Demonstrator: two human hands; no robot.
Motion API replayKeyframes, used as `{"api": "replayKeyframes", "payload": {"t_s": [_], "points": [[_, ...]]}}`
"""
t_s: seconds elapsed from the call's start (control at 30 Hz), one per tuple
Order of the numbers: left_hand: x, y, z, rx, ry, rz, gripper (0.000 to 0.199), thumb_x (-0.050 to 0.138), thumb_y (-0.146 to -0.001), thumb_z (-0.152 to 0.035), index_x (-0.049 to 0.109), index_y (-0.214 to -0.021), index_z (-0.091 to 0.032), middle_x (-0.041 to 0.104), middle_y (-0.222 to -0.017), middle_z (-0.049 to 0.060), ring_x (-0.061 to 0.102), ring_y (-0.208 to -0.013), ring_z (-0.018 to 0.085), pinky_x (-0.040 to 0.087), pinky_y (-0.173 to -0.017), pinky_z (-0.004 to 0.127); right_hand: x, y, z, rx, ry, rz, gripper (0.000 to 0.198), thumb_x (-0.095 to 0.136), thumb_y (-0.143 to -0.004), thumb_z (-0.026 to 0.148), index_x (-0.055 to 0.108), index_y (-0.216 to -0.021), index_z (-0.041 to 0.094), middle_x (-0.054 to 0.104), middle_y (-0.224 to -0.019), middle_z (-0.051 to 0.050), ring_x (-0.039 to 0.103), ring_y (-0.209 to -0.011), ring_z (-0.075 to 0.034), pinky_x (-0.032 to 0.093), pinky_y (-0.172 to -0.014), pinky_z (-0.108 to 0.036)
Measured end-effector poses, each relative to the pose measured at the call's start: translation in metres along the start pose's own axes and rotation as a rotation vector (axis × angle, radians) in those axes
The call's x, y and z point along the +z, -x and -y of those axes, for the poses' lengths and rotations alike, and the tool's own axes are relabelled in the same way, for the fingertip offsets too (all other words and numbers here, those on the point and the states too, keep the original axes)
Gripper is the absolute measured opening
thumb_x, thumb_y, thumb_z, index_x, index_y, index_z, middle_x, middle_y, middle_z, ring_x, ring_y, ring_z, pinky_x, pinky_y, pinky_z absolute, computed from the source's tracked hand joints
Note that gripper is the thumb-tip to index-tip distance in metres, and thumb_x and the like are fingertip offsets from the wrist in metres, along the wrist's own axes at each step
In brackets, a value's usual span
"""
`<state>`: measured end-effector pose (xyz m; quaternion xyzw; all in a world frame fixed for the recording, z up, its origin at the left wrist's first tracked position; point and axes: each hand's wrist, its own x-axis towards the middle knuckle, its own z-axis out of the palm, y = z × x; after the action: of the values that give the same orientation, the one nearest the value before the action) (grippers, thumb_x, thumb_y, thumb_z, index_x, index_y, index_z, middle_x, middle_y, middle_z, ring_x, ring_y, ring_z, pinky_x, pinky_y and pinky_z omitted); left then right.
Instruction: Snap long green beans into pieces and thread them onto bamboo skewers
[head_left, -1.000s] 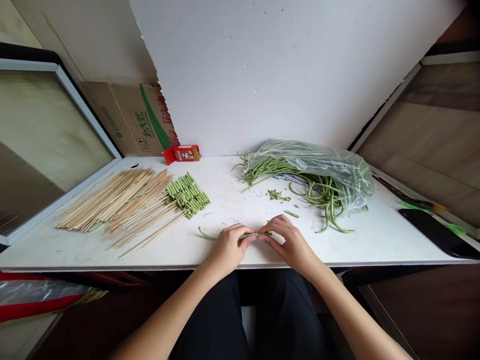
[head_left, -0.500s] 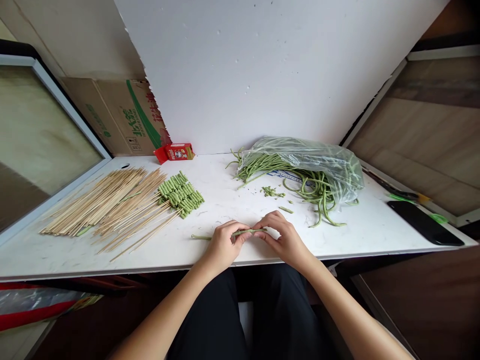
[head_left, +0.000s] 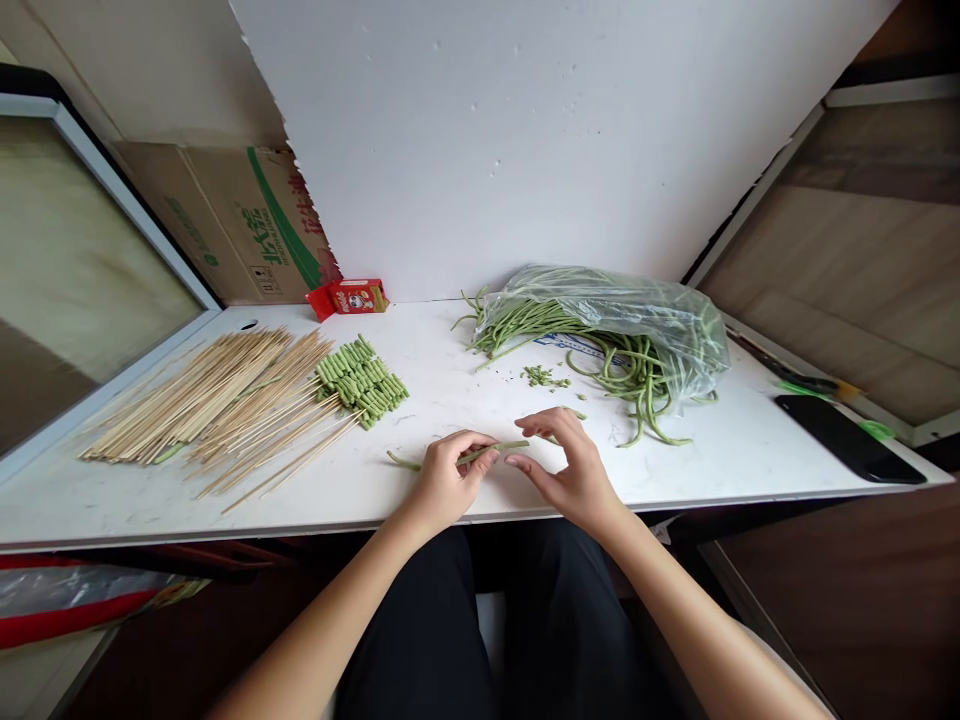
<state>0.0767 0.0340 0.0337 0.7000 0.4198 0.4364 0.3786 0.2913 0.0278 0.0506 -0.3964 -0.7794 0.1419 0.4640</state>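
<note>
A: Surface & room?
B: White table (head_left: 720,455), white wall behind, cardboard box (head_left: 225,220) at 10 o'clock w/ green print, not legible.

A: Grip?
B: Long bean (head_left: 480,455) is pinched by left hand (head_left: 442,480); its end sticks out toward 3 o'clock. Right hand (head_left: 570,470) is held open just beside it, nothing gripped.

A: Labels?
B: Red carton (head_left: 349,298), text too small.

Both bare forearms reach forward from the lap and converge near the middle. The left hand (head_left: 444,476) is curled, its thumb and forefinger pinched together at the tips, knuckles up. The right hand (head_left: 568,465) sits just right of that pinch, palm down, fingers (head_left: 525,462) loosely spread and lifted, closed on nothing.
</note>
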Motion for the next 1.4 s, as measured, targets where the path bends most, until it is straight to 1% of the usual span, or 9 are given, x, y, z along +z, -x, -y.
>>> {"api": "replayKeyframes", "payload": {"t_s": [0.17,0.27,0.8,0.87,0.93,1.0,1.1,1.27,1.4], "points": [[-0.002,-0.002,-0.004,-0.076,0.116,0.024,0.028,0.068,-0.098,-0.043,0.078,-0.099,-0.017,0.079,-0.095,0.008,0.073,-0.086,0.02,0.058,-0.077,0.029,0.012,0.009,0.013,-0.174,0.068,-0.148,0.057,0.086,-0.085,0.026,0.058,-0.133,0.035,0.065,-0.105,-0.009,0.065,-0.098,-0.033,0.055,-0.097,-0.063],[-0.003,-0.003,-0.006,-0.11,0.176,0.033,0.032,0.069,-0.096,-0.047,0.078,-0.095,-0.016,0.077,-0.088,0.007,0.07,-0.081,0.019,0.056,-0.075,0.028,0.018,0.011,0.016,-0.242,0.034,-0.13,0.067,0.086,-0.085,0.021,0.051,-0.139,0.038,0.066,-0.105,-0.006,0.067,-0.096,-0.03,0.051,-0.108,-0.07],[-0.002,-0.003,-0.004,-0.144,0.229,0.068,0.038,0.076,-0.09,-0.053,0.079,-0.079,-0.017,0.075,-0.075,0.004,0.064,-0.072,0.017,0.049,-0.066,0.027,0.026,0.012,0.016,-0.249,-0.049,-0.112,0.069,0.08,-0.088,0.011,0.048,-0.144,0.038,0.071,-0.098,0.0,0.067,-0.079,-0.021,0.054,-0.113,-0.07],[-0.002,-0.003,-0.005,-0.147,0.228,0.071,0.037,0.076,-0.089,-0.052,0.079,-0.079,-0.017,0.075,-0.075,0.005,0.065,-0.073,0.017,0.049,-0.066,0.027,0.026,0.012,0.017,-0.275,-0.051,-0.104,0.075,0.078,-0.089,0.008,0.044,-0.15,0.037,0.073,-0.105,-0.002,0.072,-0.088,-0.022,0.053,-0.115,-0.068],[-0.002,-0.003,-0.006,-0.154,0.21,0.063,0.036,0.077,-0.089,-0.051,0.079,-0.078,-0.017,0.074,-0.074,0.005,0.065,-0.072,0.017,0.048,-0.066,0.026,0.024,0.01,0.02,-0.278,-0.034,-0.111,0.091,0.077,-0.088,0.006,0.032,-0.161,0.036,0.07,-0.129,-0.009,0.072,-0.116,-0.028,0.045,-0.12,-0.07],[-0.002,-0.003,-0.008,-0.162,0.187,0.045,0.035,0.077,-0.089,-0.049,0.078,-0.076,-0.017,0.073,-0.072,0.004,0.064,-0.071,0.017,0.048,-0.065,0.026,0.02,0.007,0.024,-0.247,0.022,-0.135,0.108,0.079,-0.087,0.007,0.015,-0.169,0.036,0.048,-0.162,-0.016,0.049,-0.15,-0.039,0.033,-0.124,-0.076],[-0.002,-0.003,-0.01,-0.168,0.173,0.034,0.034,0.075,-0.09,-0.047,0.078,-0.075,-0.017,0.073,-0.071,0.004,0.064,-0.07,0.016,0.047,-0.064,0.026,0.013,0.002,0.027,-0.219,0.09,-0.137,0.119,0.083,-0.085,0.011,0.006,-0.17,0.042,0.014,-0.179,-0.011,0.018,-0.163,-0.045,0.022,-0.125,-0.08],[-0.001,-0.003,-0.01,-0.16,0.18,0.033,0.037,0.074,-0.091,-0.048,0.076,-0.074,-0.016,0.069,-0.068,0.003,0.059,-0.066,0.014,0.045,-0.062,0.025,0.014,0.003,0.026,-0.131,-0.158,-0.182,0.107,0.09,-0.082,0.028,0.025,-0.166,0.042,0.051,-0.155,-0.013,0.054,-0.142,-0.039,0.038,-0.122,-0.069],[-0.001,-0.002,-0.007,-0.154,0.168,0.038,0.036,0.074,-0.091,-0.048,0.076,-0.077,-0.015,0.071,-0.073,0.004,0.06,-0.069,0.015,0.046,-0.063,0.026,0.01,-0.003,0.029,0.289,-0.736,-0.282,0.063,0.064,-0.096,0.06,0.048,-0.153,0.039,0.062,-0.112,-0.006,0.066,-0.098,-0.025,0.05,-0.112,-0.057]]}}
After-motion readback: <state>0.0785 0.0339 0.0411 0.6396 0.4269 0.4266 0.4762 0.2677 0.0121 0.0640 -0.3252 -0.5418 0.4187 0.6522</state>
